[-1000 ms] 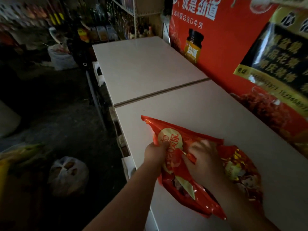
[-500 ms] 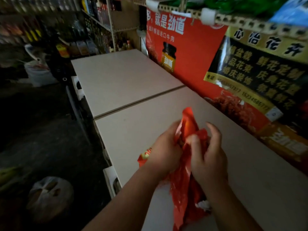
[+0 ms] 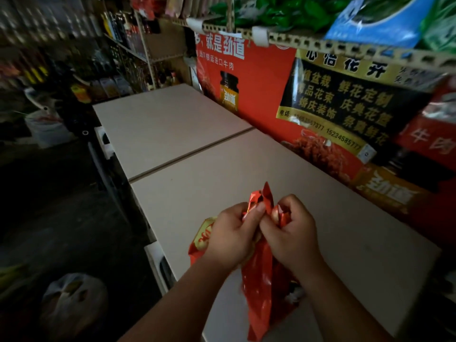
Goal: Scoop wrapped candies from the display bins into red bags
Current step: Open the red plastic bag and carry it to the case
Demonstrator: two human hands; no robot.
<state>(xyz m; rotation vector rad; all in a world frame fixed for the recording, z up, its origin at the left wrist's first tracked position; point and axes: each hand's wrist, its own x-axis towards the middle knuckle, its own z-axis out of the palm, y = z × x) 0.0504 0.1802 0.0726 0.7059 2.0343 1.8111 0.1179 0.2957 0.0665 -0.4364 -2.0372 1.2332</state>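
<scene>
Bag (image 3: 259, 280): flat on counter (image 3: 197, 193) earlier, now upright; left hand (image 3: 229, 238), right hand (image 3: 291, 235), fingers curled, gripping its neck. Closing, likely.

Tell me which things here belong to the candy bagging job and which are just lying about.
Job: red bag, its gathered top gripped by the left hand and the right hand.

Lying about: white counter, red poster, green packets overhead, plastic bag on the floor, white sack by the shelves.
</scene>
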